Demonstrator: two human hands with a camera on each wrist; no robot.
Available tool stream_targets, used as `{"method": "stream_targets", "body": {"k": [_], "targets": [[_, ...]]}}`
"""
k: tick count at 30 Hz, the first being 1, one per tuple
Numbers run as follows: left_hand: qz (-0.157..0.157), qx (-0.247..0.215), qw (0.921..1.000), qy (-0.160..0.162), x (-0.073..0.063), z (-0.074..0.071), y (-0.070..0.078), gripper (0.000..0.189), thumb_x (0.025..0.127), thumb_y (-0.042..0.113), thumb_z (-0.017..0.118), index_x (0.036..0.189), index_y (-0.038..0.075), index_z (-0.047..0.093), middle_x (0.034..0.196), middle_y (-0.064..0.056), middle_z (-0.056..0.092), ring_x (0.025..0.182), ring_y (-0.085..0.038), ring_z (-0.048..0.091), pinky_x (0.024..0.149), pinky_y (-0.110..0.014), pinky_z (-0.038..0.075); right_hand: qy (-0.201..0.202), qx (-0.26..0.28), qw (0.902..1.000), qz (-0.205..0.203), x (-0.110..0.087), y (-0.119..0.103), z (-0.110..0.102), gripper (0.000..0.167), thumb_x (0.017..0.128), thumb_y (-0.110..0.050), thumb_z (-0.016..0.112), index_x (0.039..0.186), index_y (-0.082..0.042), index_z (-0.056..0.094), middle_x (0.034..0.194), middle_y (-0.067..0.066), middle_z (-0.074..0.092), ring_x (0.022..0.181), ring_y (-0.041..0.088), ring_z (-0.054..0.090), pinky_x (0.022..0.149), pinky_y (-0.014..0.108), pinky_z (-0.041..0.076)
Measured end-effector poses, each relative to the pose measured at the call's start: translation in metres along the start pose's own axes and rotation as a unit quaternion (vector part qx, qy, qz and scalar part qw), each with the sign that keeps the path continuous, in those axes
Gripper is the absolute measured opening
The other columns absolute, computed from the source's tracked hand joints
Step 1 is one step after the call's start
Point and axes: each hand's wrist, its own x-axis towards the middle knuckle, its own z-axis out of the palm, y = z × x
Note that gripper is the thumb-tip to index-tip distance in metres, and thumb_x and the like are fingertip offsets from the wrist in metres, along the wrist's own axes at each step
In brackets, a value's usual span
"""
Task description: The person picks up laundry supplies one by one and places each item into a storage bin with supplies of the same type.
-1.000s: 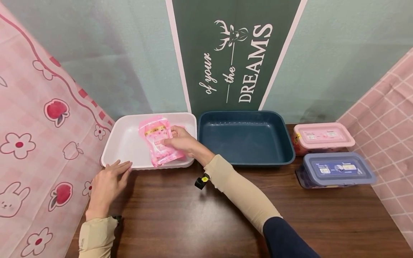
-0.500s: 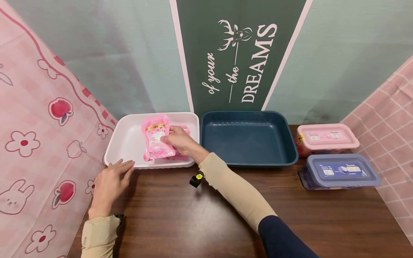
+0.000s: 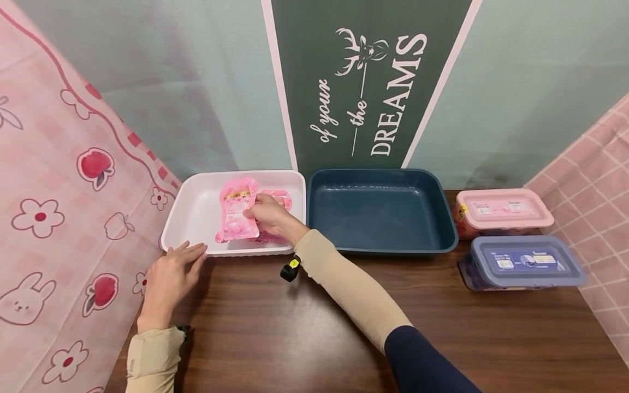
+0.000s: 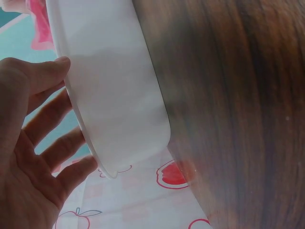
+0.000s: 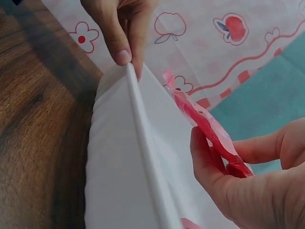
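Note:
My right hand (image 3: 270,215) pinches a shiny pink packet (image 3: 237,210) with a gold band, between thumb and fingers. The packet is tilted above the white tray (image 3: 194,204); in the right wrist view it shows edge-on (image 5: 209,126). Beneath that hand another pink packet (image 3: 282,197) lies in the tray, partly covered. At the tray's near left corner, my left hand (image 3: 169,278) holds the rim, with its thumb and fingers on either side. The left wrist view shows the left thumb (image 4: 55,69) against the tray's edge and the other fingers spread along it.
A dark blue tray (image 3: 383,248) stands right beside the white one. Farther right are a pink-lidded box (image 3: 506,207) and a blue-lidded box (image 3: 528,261). Patterned cloth hangs at the back and both sides of the wooden table (image 3: 314,338).
The right hand has moved the pink packet slightly left and back and changed its tilt, so more of the packet beneath shows. The left hand stays at the tray's corner.

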Motion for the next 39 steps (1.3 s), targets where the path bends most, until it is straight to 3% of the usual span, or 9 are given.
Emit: {"method": "stream_targets", "body": {"k": [15,26,39], "targets": [[0.000,-0.001,1.0000,-0.001,-0.001,0.002,-0.002,0.024,0.090,0.009,0.083,0.114,0.006,0.084,0.111,-0.015,0.081,0.109,-0.046,0.076,0.100,-0.075,0.052,0.016,0.002,0.9999,0.004,0.018,0.015,0.003,0.051,0.101,0.013,0.051,0.150,0.002,0.047,0.125,0.016,0.065,0.124,0.035,0.068,0.106,0.051,0.058],[-0.005,-0.002,1.0000,-0.005,-0.001,0.001,0.000,0.024,0.090,0.008,0.083,0.114,0.006,0.084,0.112,-0.015,0.081,0.110,-0.047,0.075,0.101,-0.075,0.051,0.033,-0.020,0.9992,0.014,0.024,0.020,0.007,0.061,0.098,0.014,0.054,0.156,0.008,0.038,0.123,0.016,0.061,0.113,0.029,0.067,0.107,0.046,0.059],[-0.012,-0.004,0.9999,-0.010,-0.001,0.001,-0.001,0.024,0.091,0.009,0.083,0.115,0.005,0.083,0.113,-0.016,0.081,0.112,-0.048,0.074,0.101,-0.076,0.050,0.036,-0.035,0.9987,0.001,0.034,0.033,0.011,0.070,0.091,0.020,0.047,0.159,0.010,0.033,0.145,0.027,0.052,0.127,0.036,0.061,0.110,0.048,0.056]]}}
